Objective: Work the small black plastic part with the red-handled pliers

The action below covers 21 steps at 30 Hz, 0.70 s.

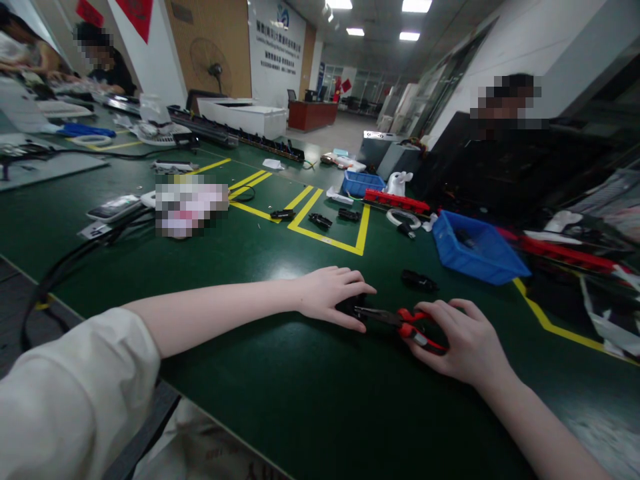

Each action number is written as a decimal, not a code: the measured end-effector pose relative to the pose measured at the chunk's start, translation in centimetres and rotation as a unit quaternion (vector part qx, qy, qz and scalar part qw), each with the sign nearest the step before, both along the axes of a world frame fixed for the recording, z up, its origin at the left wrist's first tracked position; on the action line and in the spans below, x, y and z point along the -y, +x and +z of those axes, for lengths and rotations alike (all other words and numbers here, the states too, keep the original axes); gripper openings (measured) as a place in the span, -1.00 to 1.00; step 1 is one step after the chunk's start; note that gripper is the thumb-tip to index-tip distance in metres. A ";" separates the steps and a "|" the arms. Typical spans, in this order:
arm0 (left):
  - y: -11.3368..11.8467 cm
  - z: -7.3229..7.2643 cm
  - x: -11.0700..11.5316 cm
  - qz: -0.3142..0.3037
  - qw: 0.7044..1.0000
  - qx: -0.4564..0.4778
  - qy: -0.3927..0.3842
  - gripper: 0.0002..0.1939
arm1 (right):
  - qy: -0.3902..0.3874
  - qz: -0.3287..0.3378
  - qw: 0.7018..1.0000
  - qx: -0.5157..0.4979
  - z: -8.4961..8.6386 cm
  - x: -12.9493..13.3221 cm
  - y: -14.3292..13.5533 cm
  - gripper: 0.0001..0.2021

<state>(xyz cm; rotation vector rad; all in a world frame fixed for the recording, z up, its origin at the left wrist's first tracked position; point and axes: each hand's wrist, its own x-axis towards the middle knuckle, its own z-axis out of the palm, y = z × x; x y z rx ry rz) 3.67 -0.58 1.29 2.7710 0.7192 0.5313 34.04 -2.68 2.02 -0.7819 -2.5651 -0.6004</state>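
My left hand [333,295] is closed around a small black part [353,305], which is mostly hidden under the palm and fingers. From the right, my right hand [457,337] grips the red handles of a pair of long-nose pliers [404,322]. Their dark jaws point left and meet the black part at the left fingertips; whether they bite on it I cannot tell. Just beyond the pliers lies another black part [419,280] on the green table [280,380].
Several small black parts, one a black piece [320,220], lie around the yellow tape marks. A blue bin [477,250] stands at right, with a smaller blue basket [363,183] farther back. Black cables [75,257] run off the left edge. Other people sit beyond the table.
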 end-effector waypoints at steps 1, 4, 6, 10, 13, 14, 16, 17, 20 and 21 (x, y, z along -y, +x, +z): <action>0.0 0.0 0.0 0.000 1.000 -0.002 0.001 -0.27 | -0.001 0.000 1.000 0.000 0.0 0.0 0.0 -0.64; 0.0 0.0 -0.1 -0.001 1.000 -0.009 0.002 -0.27 | -0.007 0.000 1.000 -0.003 0.0 0.1 0.0 -0.64; 0.0 0.0 -0.1 0.000 1.000 -0.012 0.002 -0.25 | -0.016 -0.002 1.000 -0.005 0.0 0.1 0.0 -0.63; 0.0 0.1 -0.1 0.004 1.000 -0.013 0.001 -0.26 | -0.032 -0.008 0.999 -0.009 0.0 0.2 0.1 -0.63; 0.0 0.1 -0.1 0.006 1.000 -0.010 0.000 -0.28 | -0.040 -0.014 0.999 -0.015 0.0 0.2 0.0 -0.63; 0.0 0.1 -0.1 0.006 1.000 -0.010 -0.002 -0.27 | -0.040 -0.015 0.999 -0.016 0.0 0.2 0.0 -0.63; 0.0 0.1 -0.1 0.007 1.000 -0.011 -0.005 -0.27 | -0.035 -0.015 0.999 -0.014 -0.1 0.2 0.0 -0.63; 0.0 0.0 -0.1 0.008 1.000 -0.010 -0.005 -0.27 | -0.029 -0.014 0.999 -0.011 -0.1 0.2 0.0 -0.63; 0.0 0.0 -0.1 0.009 1.000 -0.005 -0.008 -0.28 | -0.004 -0.011 1.000 -0.004 -0.1 0.1 0.0 -0.63; 0.0 0.0 -0.1 0.010 1.000 -0.003 -0.009 -0.28 | 0.002 -0.009 1.000 -0.004 -0.2 0.0 0.0 -0.62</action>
